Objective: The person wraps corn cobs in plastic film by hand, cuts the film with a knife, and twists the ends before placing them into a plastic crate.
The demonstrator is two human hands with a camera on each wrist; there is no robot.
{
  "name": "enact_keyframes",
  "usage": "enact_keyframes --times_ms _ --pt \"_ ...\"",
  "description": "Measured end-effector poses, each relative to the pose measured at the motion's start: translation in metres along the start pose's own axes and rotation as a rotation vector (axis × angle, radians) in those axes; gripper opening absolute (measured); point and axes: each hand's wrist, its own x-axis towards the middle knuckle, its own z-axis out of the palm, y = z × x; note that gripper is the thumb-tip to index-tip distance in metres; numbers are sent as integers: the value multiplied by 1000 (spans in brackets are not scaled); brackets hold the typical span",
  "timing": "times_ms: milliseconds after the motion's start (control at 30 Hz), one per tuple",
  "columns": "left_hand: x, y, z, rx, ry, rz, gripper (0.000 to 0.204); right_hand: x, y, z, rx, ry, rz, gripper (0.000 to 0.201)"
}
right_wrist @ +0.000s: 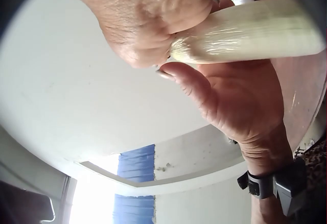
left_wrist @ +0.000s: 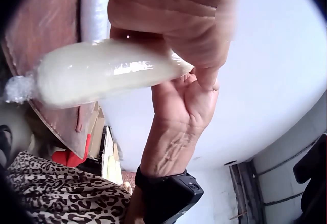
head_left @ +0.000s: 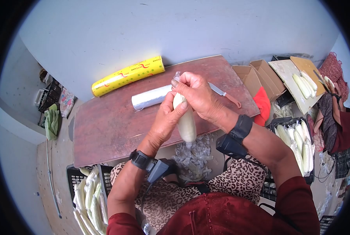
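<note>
A long, pale green-white vegetable (head_left: 187, 127) wrapped in clear film is held over the front edge of the table. My left hand (head_left: 166, 118) holds its upper part, with the thumb along the near side. Above it, my right hand (head_left: 200, 94) pinches the gathered film (head_left: 177, 76) at the top end. In the right wrist view the film lies tight and creased around the vegetable's narrowing tip (right_wrist: 186, 48), beside the right hand's curled fingers. A bunched knot of film (left_wrist: 20, 88) sticks out from the thick end in the left wrist view.
On the red-brown table (head_left: 108, 129) lie a film roll (head_left: 151, 98), a yellow printed roll (head_left: 128, 76) and a knife (head_left: 231, 100). Crates of pale vegetables stand left (head_left: 90, 196) and right (head_left: 300, 143). Film scraps (head_left: 192, 158) lie below the front edge; cardboard boxes (head_left: 261, 80) stand right.
</note>
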Motion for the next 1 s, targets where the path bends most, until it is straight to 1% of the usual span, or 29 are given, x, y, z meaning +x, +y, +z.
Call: enact_keyframes --times_ms 67,100,167,267,367,467,567,667,767,867,967,1000 --pt "0 -1 -3 92 14 -34 53 -4 -7 0 -15 2 47 22" --pt "0 0 -3 82 20 -45 52 -4 -9 1 -22 3 70 22" --pt "0 2 -2 62 33 -67 51 -3 -5 0 57 -3 90 21" --pt "2 -2 -3 114 79 19 43 -2 -2 -1 119 -15 112 21" --pt "0 4 -5 134 99 -44 36 -2 0 -2 153 -24 125 20" --pt "-1 9 -6 71 61 -71 31 -1 0 -3 168 -30 143 20" --pt "-4 12 -5 30 11 -104 30 0 1 -4 209 -48 192 20" --pt "-4 4 -11 2 -63 -100 36 -1 -1 -5 221 -63 252 21" --pt "-7 10 -10 -14 -94 -114 39 -3 -3 -4 216 -80 273 21" --pt "-12 17 -8 6 -41 -163 41 -5 2 -2 219 -108 257 19" --pt "-11 17 -14 111 -45 -163 39 -6 6 1 198 -123 259 17" --pt "-10 14 -15 99 -32 -145 37 -7 6 2 187 -125 264 16"
